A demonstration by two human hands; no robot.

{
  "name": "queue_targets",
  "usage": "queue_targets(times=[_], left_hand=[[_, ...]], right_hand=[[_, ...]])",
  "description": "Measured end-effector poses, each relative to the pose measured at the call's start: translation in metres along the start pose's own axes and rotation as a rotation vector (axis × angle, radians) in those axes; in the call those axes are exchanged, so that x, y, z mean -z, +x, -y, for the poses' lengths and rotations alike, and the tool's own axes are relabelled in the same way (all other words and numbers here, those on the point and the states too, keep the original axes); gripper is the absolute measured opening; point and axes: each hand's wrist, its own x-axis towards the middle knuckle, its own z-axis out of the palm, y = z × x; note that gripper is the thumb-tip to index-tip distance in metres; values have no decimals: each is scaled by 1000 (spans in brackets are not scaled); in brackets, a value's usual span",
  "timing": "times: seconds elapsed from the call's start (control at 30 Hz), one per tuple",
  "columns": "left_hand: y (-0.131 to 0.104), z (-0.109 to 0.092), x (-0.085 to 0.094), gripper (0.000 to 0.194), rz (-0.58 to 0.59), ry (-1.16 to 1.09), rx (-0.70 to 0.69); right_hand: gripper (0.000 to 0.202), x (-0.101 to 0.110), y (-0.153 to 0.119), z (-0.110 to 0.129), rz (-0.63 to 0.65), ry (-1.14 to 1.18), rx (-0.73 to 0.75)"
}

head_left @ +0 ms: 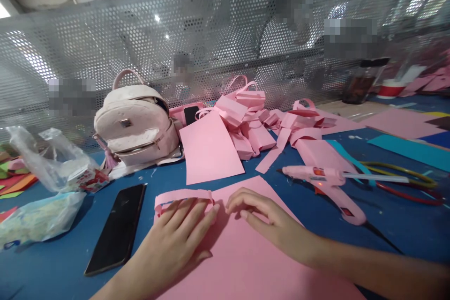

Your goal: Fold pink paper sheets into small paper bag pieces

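My left hand (181, 229) lies with its fingers stretched out over a small pink paper piece that has a curved paper strip (183, 194) along its top; most of the piece is under my fingers. Close on its right, my right hand (267, 225) has loosely bent fingers apart from the thumb, and nothing shows between them. Beneath both hands spreads a large pink paper sheet (242, 267). A pink glue gun (316, 176) with a glue stick in its back lies to the right, a small orange light glowing on it.
A black phone (116, 229) lies on the blue table left of my hands. A pale backpack (137, 122) stands behind it, beside another pink sheet (211, 150) and a pile of folded pink paper bags (253, 122). Scissors (411, 192) rest right. A perforated metal screen (218, 33) bounds the back.
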Motion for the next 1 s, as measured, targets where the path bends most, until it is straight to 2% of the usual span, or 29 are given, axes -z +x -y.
queue_targets(times=[0.13, 0.3, 0.47, 0.7, 1.0], left_hand=[[5, -5, 6, 56, 20, 6, 29], [4, -4, 3, 34, -146, -11, -3], [0, 3, 0, 36, -242, -101, -24], [-1, 7, -1, 39, -188, -116, -6], [-4, 6, -6, 45, -88, -37, -88]], right_hand=[[20, 0, 0, -1, 5, -5, 25], [20, 0, 1, -1, 2, 21, 30], [22, 0, 0, -1, 5, 0, 37], [22, 1, 0, -2, 13, 35, 32], [21, 2, 0, -5, 26, 38, 0]])
